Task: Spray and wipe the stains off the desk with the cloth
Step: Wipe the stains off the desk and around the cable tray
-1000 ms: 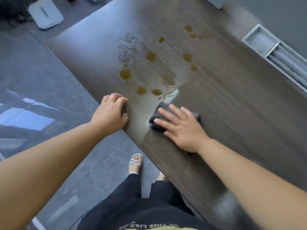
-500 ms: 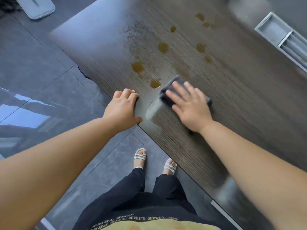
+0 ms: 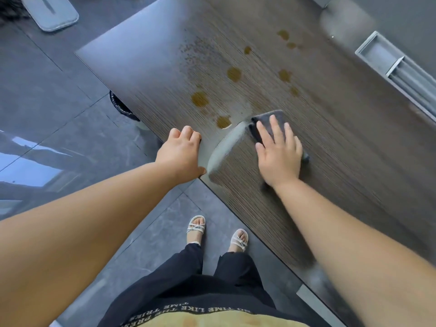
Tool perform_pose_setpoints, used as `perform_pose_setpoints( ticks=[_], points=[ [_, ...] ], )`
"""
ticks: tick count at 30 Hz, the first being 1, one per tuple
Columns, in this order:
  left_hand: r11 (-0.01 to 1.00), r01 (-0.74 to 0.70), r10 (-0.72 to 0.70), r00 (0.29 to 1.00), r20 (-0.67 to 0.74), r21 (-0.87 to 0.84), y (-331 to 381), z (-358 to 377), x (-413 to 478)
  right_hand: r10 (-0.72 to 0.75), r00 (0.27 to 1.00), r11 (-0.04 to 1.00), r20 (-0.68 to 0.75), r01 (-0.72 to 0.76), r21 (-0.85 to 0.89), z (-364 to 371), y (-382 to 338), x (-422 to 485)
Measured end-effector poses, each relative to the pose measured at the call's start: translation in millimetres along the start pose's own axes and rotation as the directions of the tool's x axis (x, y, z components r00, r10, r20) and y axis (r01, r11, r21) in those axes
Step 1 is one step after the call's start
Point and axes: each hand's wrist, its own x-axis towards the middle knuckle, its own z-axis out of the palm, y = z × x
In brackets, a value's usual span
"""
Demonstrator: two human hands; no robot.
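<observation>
1. Two bare hands work over one dark brown wood-grain desk (image 3: 330,149), which runs slantwise across our view.
2. One dark grey folded cloth (image 3: 266,121) lies flat on the desk near its front edge. Our right hand (image 3: 279,154) presses on it with palm down and fingers straight and slightly spread. The cloth's far end shows beyond the fingertips, and one small corner peeks out by the little-finger side of the palm.
3. Our left hand (image 3: 181,153) rests on the desk's front edge, just left of the cloth. Its fingers are curled under into a fist and it holds nothing.
4. We count about eight amber-brown stains (image 3: 234,74) on the desk beyond the cloth. Two sit nearest the front edge, and the closest of them lies between our hands. Three more make a cluster toward the far side.
5. One speckled patch (image 3: 193,50) of fine brownish droplets lies left of the far stains.
6. One pale wet streak (image 3: 224,147) curves between our hands, from the cloth's left end down to the desk edge.
7. One grey metal recessed tray (image 3: 389,64) is set into the desk at the far right.
8. Two white strappy sandals (image 3: 195,226) stand on the glossy grey tiled floor (image 3: 59,90), below black trousers (image 3: 212,279).
9. One pale grey flat rounded pad (image 3: 50,13) lies on the floor at the upper left.
</observation>
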Motion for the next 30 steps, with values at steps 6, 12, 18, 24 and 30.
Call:
perform_pose_setpoints(
  ticks=[6,12,18,24,30],
  points=[
    [0.999,-0.032,0.032,0.999,-0.008,0.043,-2.4,0.9,0.4,-0.529,0.848,0.849,0.041,0.528,0.016,5.9,-32.9,-55.7],
    [0.999,-0.030,0.031,0.999,0.018,-0.045,-7.3,-3.3,0.6,-0.081,0.995,0.996,0.061,0.083,-0.040,-8.7,9.8,7.0],
    [0.996,-0.027,0.031,0.998,0.050,-0.080,-9.8,-10.6,3.6,-0.264,0.962,0.964,0.063,0.264,0.015,2.8,-64.9,-22.3],
    [0.967,0.044,-0.037,0.999,0.034,-0.250,-21.7,-28.2,15.4,-0.142,0.983,0.989,0.120,0.145,-0.011,-7.6,-7.0,26.8],
    [0.984,0.113,-0.121,0.991,-0.053,-0.138,-36.1,-37.0,31.2,-0.225,0.971,0.974,0.075,0.224,0.023,3.3,-71.8,-9.6]
  ],
)
